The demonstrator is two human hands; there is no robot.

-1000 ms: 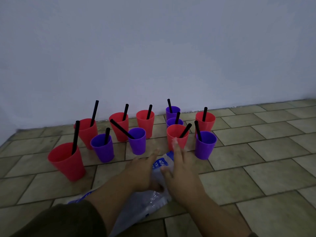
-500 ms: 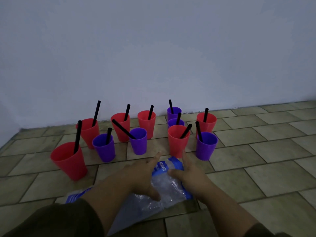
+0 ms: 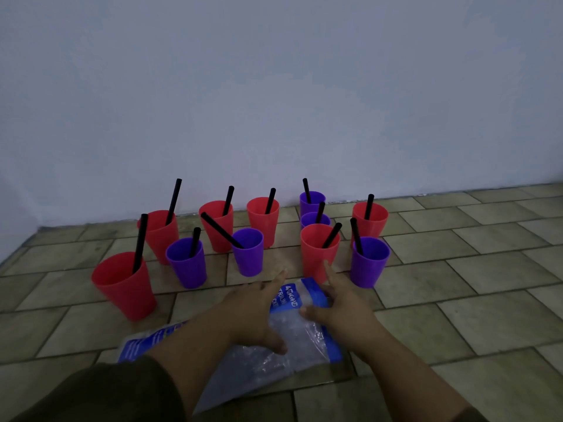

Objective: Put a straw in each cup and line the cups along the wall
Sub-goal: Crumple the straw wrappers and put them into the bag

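Several red and purple cups stand in a loose cluster on the tiled floor, each with a black straw in it. A big red cup [image 3: 125,284] is nearest on the left, and a red cup [image 3: 316,251] and a purple cup [image 3: 369,261] stand just beyond my hands. A purple cup [image 3: 312,201] stands closest to the wall. My left hand [image 3: 253,312] and my right hand [image 3: 341,306] rest with fingers spread on either side of a clear, blue-printed plastic straw bag [image 3: 292,327] lying flat on the floor.
The white wall [image 3: 274,102] meets the floor right behind the cups. Bare tiles [image 3: 472,269] stretch to the right of the cluster and along the wall there. The floor's left corner lies past the big red cup.
My hands have drawn apart over the bag, the right one moving right and off its top, so the printed end now shows. The cups have not moved.
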